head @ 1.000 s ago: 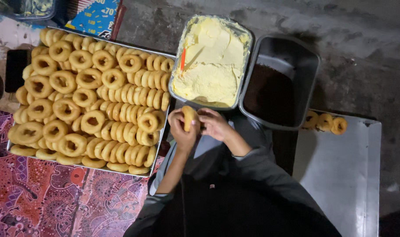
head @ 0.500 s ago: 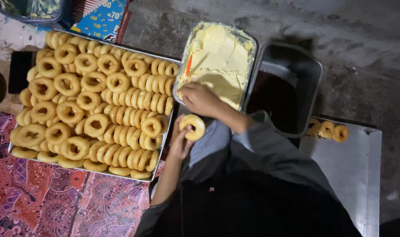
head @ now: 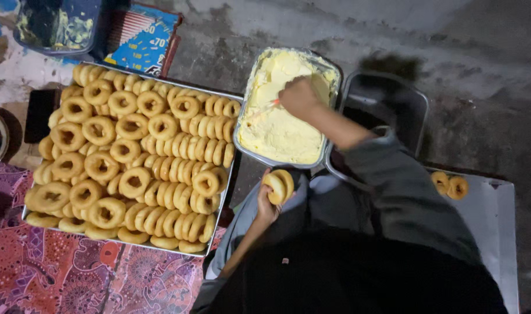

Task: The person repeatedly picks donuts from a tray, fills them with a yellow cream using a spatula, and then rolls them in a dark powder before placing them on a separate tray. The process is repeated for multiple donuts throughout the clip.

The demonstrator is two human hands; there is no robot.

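The fingers of our left hand (head: 267, 204) are curled around a split ring doughnut (head: 279, 185), gripping it by the outer edge so the two halves stand slightly apart, held just near of the cream tray and above our lap; we judge it light, soft and crumbly, likely a little greasy, so the rim is the place to hold it and a hard squeeze would crush it. Our right hand (head: 299, 96) is clenched on a thin orange-handled spreader (head: 266, 106), its tip pressed into the pale yellow cream (head: 277, 131), which looks thick, soft and sticky. That cream fills a metal tray (head: 240, 135) set just right of the big tray of doughnuts (head: 131, 157), where rings lie flat at the left and stand packed on edge in rows at the right. Right of the cream sits a dark empty tin (head: 387, 102), touching it. Further right, two finished doughnuts (head: 450, 185) rest on a white board (head: 492, 232). A patterned red cloth (head: 56, 273) covers the floor at the near left, and a blue box (head: 138, 40) lies at the far left
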